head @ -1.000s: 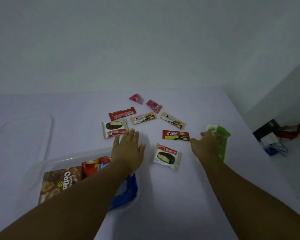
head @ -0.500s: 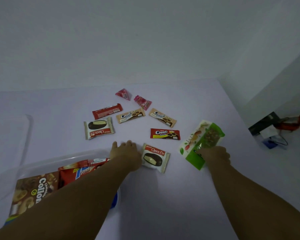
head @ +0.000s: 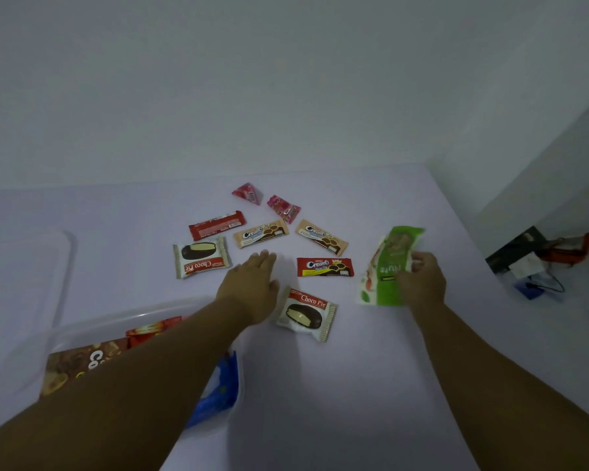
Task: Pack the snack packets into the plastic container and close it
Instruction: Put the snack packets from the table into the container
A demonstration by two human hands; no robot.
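My right hand (head: 422,283) grips a green and white nuts pouch (head: 386,266), held upright off the table at the right. My left hand (head: 252,283) reaches forward with straight fingers, flat over the table between two Choco Pie packets (head: 201,256) (head: 305,312). Beyond it lie a red Cream-O bar (head: 324,266), two beige Cream-O bars (head: 261,233) (head: 321,236), a red wafer bar (head: 216,225) and two pink candies (head: 248,192) (head: 283,208). The clear plastic container (head: 92,322) at the lower left holds a brown Collon box (head: 79,363), a red packet (head: 150,329) and a blue packet (head: 218,392).
The clear lid (head: 24,266) lies flat at the far left of the white table (head: 320,385). The table's right edge runs near the pouch. Past that edge, lower down, sit a black box (head: 514,249), cables and an orange tool (head: 565,249).
My right hand has lifted the green pouch and stood it up. My left hand has stretched forward from beside the near Choco Pie, fingers now straight.
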